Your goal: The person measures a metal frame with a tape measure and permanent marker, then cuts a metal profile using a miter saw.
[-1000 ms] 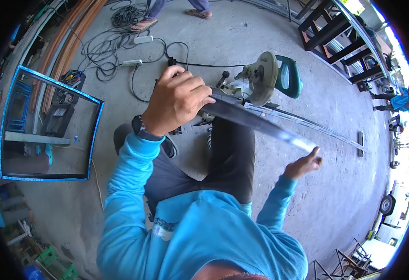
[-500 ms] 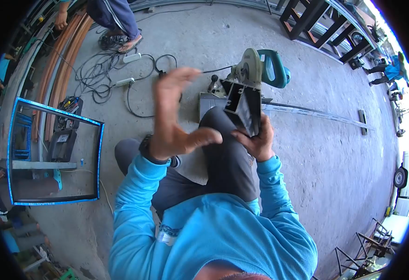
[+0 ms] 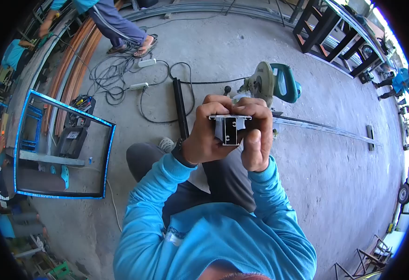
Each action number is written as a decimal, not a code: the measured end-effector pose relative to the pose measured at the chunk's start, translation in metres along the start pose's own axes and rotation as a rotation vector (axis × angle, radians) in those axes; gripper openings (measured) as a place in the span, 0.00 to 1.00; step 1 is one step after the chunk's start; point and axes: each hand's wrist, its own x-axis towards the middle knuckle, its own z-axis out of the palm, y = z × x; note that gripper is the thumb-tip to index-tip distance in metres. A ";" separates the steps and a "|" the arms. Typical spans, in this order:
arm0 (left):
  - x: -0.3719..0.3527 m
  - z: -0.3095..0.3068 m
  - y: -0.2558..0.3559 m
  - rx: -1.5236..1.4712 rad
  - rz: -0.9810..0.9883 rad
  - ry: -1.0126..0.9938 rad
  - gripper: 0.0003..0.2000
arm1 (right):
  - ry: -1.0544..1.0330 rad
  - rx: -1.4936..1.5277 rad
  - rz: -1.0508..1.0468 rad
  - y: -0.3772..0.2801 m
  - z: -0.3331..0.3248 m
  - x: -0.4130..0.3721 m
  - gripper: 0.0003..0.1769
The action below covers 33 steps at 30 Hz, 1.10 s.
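A short piece of black aluminum profile is raised in front of my chest, its hollow, bright-edged end facing me. My left hand grips its left side, fingers curled over the top. On the opposite side, my right hand closes around it, with the thumb upright near the cut end. Just beyond the hands stands a cut-off saw with a green handle, its base partly hidden. A long metal bar extends from the saw to the right. Left of my hands lies a dark length of profile.
A blue-edged frame stands at left, near an open toolbox. Tangled cables and power strips lie on the concrete floor. A co-worker's sandaled foot is beside them. Dark metal frames occupy the upper right.
My left hand has come across from the left and closed on the profile piece. The piece has turned so its end faces me. The co-worker at upper left has shifted position.
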 end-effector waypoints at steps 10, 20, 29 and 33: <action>-0.020 -0.014 -0.022 0.187 0.126 -0.051 0.37 | 0.066 0.075 -0.073 0.027 0.022 -0.019 0.17; -0.017 -0.050 -0.032 0.277 -0.177 0.292 0.25 | -0.036 0.901 -0.236 -0.087 -0.013 -0.002 0.16; -0.009 -0.137 -0.055 -0.067 -0.222 1.079 0.19 | -0.033 1.164 -0.227 -0.137 0.013 0.019 0.19; -0.014 -0.169 -0.053 0.108 -0.257 1.205 0.36 | -0.098 1.270 -0.198 -0.133 0.008 0.020 0.18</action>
